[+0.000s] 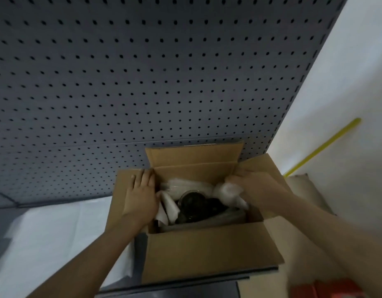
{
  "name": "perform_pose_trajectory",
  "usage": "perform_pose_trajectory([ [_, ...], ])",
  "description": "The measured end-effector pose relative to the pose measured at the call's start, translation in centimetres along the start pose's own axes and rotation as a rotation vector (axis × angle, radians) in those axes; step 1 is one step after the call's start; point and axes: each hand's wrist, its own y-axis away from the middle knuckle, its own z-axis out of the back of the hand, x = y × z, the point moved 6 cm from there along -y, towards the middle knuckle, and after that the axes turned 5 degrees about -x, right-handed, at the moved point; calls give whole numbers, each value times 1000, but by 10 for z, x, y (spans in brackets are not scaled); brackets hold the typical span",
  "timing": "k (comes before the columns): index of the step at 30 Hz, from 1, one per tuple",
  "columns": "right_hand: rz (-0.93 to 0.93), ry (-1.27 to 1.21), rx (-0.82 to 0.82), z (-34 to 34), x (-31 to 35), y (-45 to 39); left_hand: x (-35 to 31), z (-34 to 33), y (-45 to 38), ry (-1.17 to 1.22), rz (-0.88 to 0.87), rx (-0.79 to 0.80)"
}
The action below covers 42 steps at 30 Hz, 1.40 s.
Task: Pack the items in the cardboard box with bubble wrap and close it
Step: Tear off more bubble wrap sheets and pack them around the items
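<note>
Grey pegboard [143, 72] fills the far wall, white wall to the right. Desk [48, 233] carries white sheeting on the left. Cardboard box [207, 252] sits centre, flaps up. Left hand [141, 196] lies flat on the left flap, fingers straight. Right hand [256, 187] fingers pinch bubble wrap [225, 191] inside the box, around a dark item [192, 203].
</note>
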Motion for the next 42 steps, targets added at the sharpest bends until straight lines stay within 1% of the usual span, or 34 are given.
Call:
perform_pose_trajectory([
  [2, 69, 128, 23, -15, 11, -13, 3, 0, 0, 21, 20, -20],
  [4, 77, 223, 81, -31, 15, -22, 6, -7, 0, 35, 38, -29],
  [7, 34, 191, 182, -35, 18, -27, 7, -10, 3, 78, 85, -42],
  [9, 45, 130, 249, -29, 23, -24, 10, -11, 4, 115, 115, -47],
  [10, 67, 110, 263, -30, 25, -23, 9, -11, 5, 133, 120, -56],
  [12, 122, 101, 238, -35, 27, -19, 8, -8, 5, 166, 127, -86],
  [15, 135, 83, 246, -55, 23, -11, 9, -5, 7, 193, 145, -111],
  [17, 150, 145, 296, -78, 19, -18, 10, -6, 8, 202, 144, -111],
  [18, 154, 220, 314, -89, 18, -28, 11, -7, 8, 213, 143, -117],
  [19, 102, 258, 311, -92, 19, -36, 11, -9, 7, 225, 142, -122],
  [21, -63, 131, 367, -119, 12, -43, 12, -11, 6, 239, 145, -124],
  [22, -76, 144, 378, -117, 14, -47, 12, -12, 6, 246, 146, -127],
  [23, -5, 202, 385, -113, 18, -42, 12, -12, 6, 249, 145, -132],
  [24, 33, 275, 338, -108, 18, -36, 13, -12, 5, 250, 145, -134],
  [25, -33, 177, 220, -94, 16, -33, 13, -11, 6, 247, 144, -133],
  [26, -27, 173, 193, -85, 10, -30, 12, -11, 6, 244, 141, -130],
  [27, -51, 87, 154, -74, 6, -26, 12, -11, 5, 241, 139, -127],
  [28, -9, 52, 129, -67, 6, -25, 11, -11, 5, 240, 138, -123],
  [31, -23, -130, 169, -60, 8, -28, 10, -10, 6, 235, 136, -117],
  [33, 7, -135, 205, -67, 14, -24, 9, -10, 7, 225, 140, -109],
  [35, -17, -90, 221, -77, 22, -25, 9, -11, 7, 216, 144, -101],
  [36, -25, -38, 255, -86, 24, -30, 9, -11, 7, 213, 143, -100],
  [37, -47, -11, 315, -93, 28, -35, 8, -11, 6, 211, 142, -101],
  [39, -128, 46, 504, -104, 31, -35, 7, -11, 6, 208, 141, -99],
  [40, -122, 77, 572, -104, 35, -33, 7, -11, 6, 206, 142, -97],
  [41, -62, 120, 580, -103, 37, -34, 8, -11, 6, 206, 143, -94],
  [42, -4, 194, 509, -99, 38, -35, 8, -11, 7, 206, 146, -92],
])
